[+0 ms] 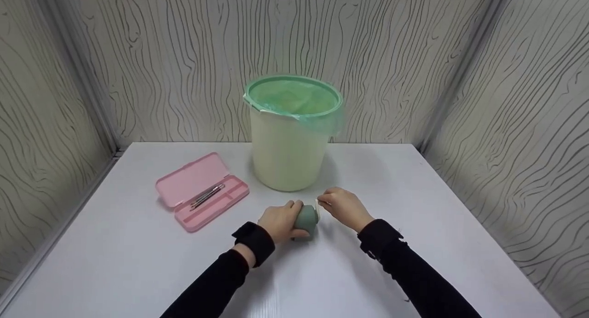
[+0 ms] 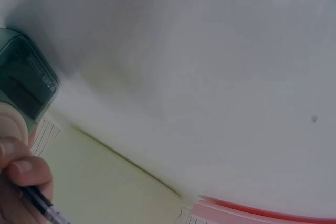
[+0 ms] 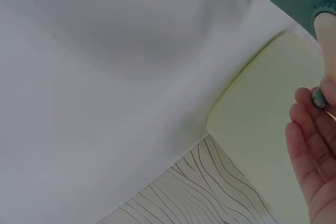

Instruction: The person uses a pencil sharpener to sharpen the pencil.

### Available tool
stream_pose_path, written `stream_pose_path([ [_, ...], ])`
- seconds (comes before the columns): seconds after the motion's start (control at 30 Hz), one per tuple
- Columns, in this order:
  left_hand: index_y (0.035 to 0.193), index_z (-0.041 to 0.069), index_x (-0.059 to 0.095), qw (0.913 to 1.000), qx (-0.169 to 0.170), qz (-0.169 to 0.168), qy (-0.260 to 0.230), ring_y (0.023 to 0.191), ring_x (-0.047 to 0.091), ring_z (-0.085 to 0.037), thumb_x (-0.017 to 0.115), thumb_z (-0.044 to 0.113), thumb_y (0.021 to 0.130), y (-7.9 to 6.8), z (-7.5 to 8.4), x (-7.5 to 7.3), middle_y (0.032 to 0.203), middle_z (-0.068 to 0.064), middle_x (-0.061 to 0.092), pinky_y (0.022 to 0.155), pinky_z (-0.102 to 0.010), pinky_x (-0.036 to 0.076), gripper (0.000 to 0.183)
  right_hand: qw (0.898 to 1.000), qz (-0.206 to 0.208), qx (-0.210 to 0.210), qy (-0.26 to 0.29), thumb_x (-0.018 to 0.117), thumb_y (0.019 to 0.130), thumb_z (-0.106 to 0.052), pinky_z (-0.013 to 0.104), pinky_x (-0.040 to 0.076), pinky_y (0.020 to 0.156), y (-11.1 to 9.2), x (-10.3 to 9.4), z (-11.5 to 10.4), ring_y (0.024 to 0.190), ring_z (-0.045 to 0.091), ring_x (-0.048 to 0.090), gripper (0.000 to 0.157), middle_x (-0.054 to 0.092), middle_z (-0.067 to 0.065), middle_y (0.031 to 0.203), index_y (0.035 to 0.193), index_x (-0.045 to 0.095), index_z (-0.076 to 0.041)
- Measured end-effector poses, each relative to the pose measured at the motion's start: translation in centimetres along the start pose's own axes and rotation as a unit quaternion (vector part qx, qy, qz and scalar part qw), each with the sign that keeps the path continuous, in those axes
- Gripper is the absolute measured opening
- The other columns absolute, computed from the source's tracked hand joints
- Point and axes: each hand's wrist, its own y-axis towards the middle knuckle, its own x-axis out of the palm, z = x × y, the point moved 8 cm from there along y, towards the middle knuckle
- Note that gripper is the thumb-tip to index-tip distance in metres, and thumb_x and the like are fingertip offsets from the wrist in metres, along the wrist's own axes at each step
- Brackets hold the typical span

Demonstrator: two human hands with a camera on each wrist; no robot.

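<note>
A green crank pencil sharpener [image 1: 306, 220] lies near the middle of the white table. My left hand [image 1: 281, 222] grips its left side, with the thumb along its near side. In the left wrist view, the sharpener's dark window [image 2: 26, 80] and round cream front [image 2: 11, 121] show. Curled fingers there hold a dark pencil [image 2: 39, 201] just by that front; its tip is hidden. My right hand [image 1: 343, 207] pinches the knob [image 3: 318, 98] of the cream crank [image 3: 326, 40] on the sharpener's right side.
Behind the sharpener stands a tall cream bin [image 1: 289, 152] with a green rim and a green liner bag. An opened pink pencil case [image 1: 195, 221] lies to the left, with a few pencils [image 1: 207, 197] in it. Patterned walls [image 1: 184, 65] enclose the table [image 1: 138, 272].
</note>
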Motion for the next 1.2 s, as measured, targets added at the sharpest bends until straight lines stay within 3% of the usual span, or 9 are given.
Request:
stream_pose_path([
  [0.33,0.128,0.01,0.051,0.9996,0.013,0.017,0.016,0.079,0.071,-0.02,0.073,0.059,0.087,-0.1,0.1,-0.3,0.106,-0.007,0.068,0.065,-0.034,0.058,0.067,0.999,-0.032,0.004,-0.019,0.073,0.092,-0.009,0.032,0.056,0.068,-0.2,2.1,0.0,0.076,0.02,0.067,0.008,0.069,0.005,0.081,0.086,0.077,-0.011],
  [0.6,0.125,0.01,0.051,0.9991,0.016,0.032,0.021,0.077,0.07,-0.02,0.074,0.059,0.086,0.0,0.0,-0.6,0.103,-0.007,0.068,0.064,-0.033,0.057,0.066,0.997,-0.072,-0.016,-0.022,0.077,0.088,-0.006,0.031,0.057,0.068,-2.3,3.7,-0.9,0.077,0.021,0.068,0.006,0.072,0.006,0.079,0.082,0.076,-0.006],
  [1.0,0.128,0.011,0.051,0.9998,0.005,0.013,0.013,0.08,0.07,-0.02,0.073,0.059,0.087,0.0,-0.2,-0.1,0.106,-0.007,0.069,0.067,-0.034,0.058,0.067,0.996,-0.077,-0.029,0.028,0.073,0.091,-0.007,0.032,0.059,0.077,-5.1,2.7,-2.1,0.086,0.021,0.07,0.008,0.074,0.004,0.088,0.097,0.079,-0.008],
  [1.2,0.127,0.01,0.051,0.9997,0.01,0.015,0.016,0.078,0.07,-0.02,0.073,0.059,0.087,0.0,0.1,-0.4,0.104,-0.007,0.069,0.066,-0.034,0.057,0.066,0.996,-0.069,-0.034,0.055,0.073,0.093,-0.008,0.028,0.057,0.074,-5.6,1.5,-2.4,0.082,0.017,0.067,0.008,0.072,0.003,0.088,0.098,0.078,-0.007],
])
